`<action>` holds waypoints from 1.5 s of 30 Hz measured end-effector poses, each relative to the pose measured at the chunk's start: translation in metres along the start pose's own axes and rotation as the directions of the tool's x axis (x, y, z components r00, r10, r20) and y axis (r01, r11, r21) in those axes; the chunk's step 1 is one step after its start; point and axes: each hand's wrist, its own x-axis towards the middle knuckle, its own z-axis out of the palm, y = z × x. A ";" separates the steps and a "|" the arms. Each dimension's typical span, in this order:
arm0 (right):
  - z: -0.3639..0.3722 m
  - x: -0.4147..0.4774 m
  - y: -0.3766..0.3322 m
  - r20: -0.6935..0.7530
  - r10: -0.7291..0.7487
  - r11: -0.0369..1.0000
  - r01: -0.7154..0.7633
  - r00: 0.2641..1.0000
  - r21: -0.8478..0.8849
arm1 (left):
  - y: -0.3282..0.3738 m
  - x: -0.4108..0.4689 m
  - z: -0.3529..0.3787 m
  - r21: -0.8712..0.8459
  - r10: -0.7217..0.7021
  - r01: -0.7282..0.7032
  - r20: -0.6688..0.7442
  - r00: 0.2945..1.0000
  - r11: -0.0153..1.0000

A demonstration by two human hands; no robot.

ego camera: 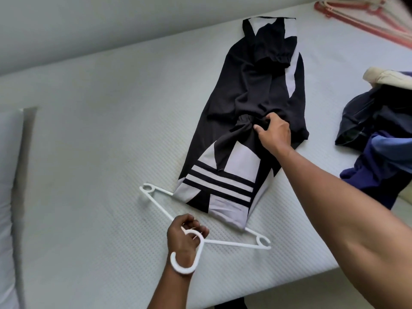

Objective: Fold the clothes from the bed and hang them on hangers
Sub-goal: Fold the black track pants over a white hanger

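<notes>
A black-and-white garment [245, 97] is laid lengthwise on the white mattress [100, 152], folded into a long narrow strip with the sleeves turned inward. The striped end is positioned nearest the person and overlaps the horizontal bar of a white plastic hanger [234, 243], which is laid flat on the mattress.

The hanger is gripped at its neck by the left hand [185, 237], the fingers being curled round the plastic just below the hook; the hook curves beside the wrist. A bunch of black fabric near the middle of the garment is pinched by the right hand [273, 132], thumb and fingers closed on the cloth.

A loose pile of dark blue clothes [379, 139] is located at the right edge of the mattress, well apart from the garment. What appear to be pink hangers [356, 21] are seen, blurred, at the far right corner. A pillow [9, 175] is placed at the left edge.
</notes>
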 end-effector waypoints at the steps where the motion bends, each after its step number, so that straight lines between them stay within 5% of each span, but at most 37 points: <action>1: 0.000 0.000 0.001 0.010 0.003 1.000 -0.004 1.000 0.028 | -0.001 0.003 -0.011 0.058 -0.009 0.006 0.048 0.999 0.998; 7: -0.003 -0.011 0.007 0.075 -0.012 0.982 -0.002 0.997 0.189 | 0.004 0.008 -0.064 0.413 -0.072 -0.022 0.210 0.975 0.910; 10: -0.004 -0.009 0.001 0.119 -0.043 0.980 0.019 0.992 0.200 | 0.007 0.015 -0.090 0.524 -0.138 0.034 0.162 0.977 0.851; 14: -0.007 -0.013 -0.011 0.160 0.035 0.980 -0.065 0.986 0.187 | 0.006 0.024 -0.095 0.604 -0.045 0.024 0.019 0.999 0.797; 16: -0.006 -0.017 -0.014 0.191 -0.004 0.987 -0.027 0.982 0.156 | 0.003 0.029 -0.087 0.826 0.140 -0.023 -0.068 0.988 0.563; 19: -0.005 -0.019 -0.022 0.207 -0.121 0.993 0.118 0.971 0.029 | 0.004 0.023 -0.069 0.999 0.496 0.053 -0.042 0.867 -0.009; 22: -0.012 -0.009 -0.028 -0.029 -0.101 0.995 0.101 0.994 -0.013 | 0.005 0.022 -0.044 0.975 0.616 0.099 0.045 0.786 -0.198; 24: -0.015 -0.002 -0.028 -0.080 -0.036 0.998 0.040 0.996 0.050 | 0.008 0.027 -0.027 0.971 0.686 -0.037 0.193 0.702 -0.236; 28: -0.014 -0.005 -0.018 -0.072 0.023 0.992 -0.014 0.997 0.125 | 0.023 0.032 0.025 0.821 0.732 -0.464 0.535 0.422 -0.333; 30: -0.015 -0.010 -0.010 -0.077 0.120 0.975 -0.103 0.990 0.195 | 0.039 0.038 0.063 0.748 0.714 -0.566 0.601 0.358 -0.346; 34: -0.013 -0.019 0.008 0.014 0.211 0.956 -0.210 0.977 0.206 | 0.075 0.053 0.148 0.674 0.619 -0.649 0.688 0.379 -0.353; 36: -0.013 -0.015 0.014 0.107 0.201 0.949 -0.220 0.974 0.224 | 0.092 0.062 0.192 0.710 0.539 -0.655 0.668 0.512 -0.257; 39: -0.015 -0.008 0.014 0.163 0.216 0.898 -0.261 0.963 0.353 | 0.115 0.092 0.238 0.793 0.432 -0.609 0.538 0.724 0.032; 41: -0.017 -0.003 0.014 0.155 0.165 0.843 -0.221 0.974 0.491 | 0.121 0.101 0.254 0.774 0.431 -0.633 0.565 0.704 0.018; 45: -0.012 -0.006 0.017 0.078 0.093 0.869 -0.119 0.993 0.481 | 0.125 0.095 0.262 0.614 0.404 -0.727 0.776 0.484 -0.309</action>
